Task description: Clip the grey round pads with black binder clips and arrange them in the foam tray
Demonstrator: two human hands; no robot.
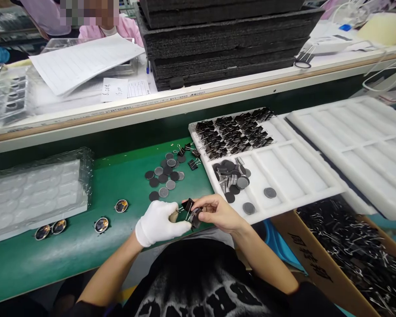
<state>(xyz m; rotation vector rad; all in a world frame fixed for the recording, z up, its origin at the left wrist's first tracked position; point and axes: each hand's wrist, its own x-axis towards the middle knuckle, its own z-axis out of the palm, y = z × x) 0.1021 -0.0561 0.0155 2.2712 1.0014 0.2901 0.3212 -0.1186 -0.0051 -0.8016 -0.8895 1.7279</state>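
Binder clip (187, 204), near edge of green table (69, 255): left hand (163, 223) pinched its wire handles, right hand (221, 214) gripped dark round piece (196, 218); a slipped pinch could have dropped either.

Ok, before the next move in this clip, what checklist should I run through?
1. Left hand at the binder clip: ok, gloved fingers by its wire handles.
2. Right hand on the round dark piece: ok, thumb and fingers on it.
3. Piece fully gripped by the binder clip: cannot tell, fingers cover part.
4. Both hands gloved: not ok, right is bare.
5. Loose discs near the hands: ok, on the green table.
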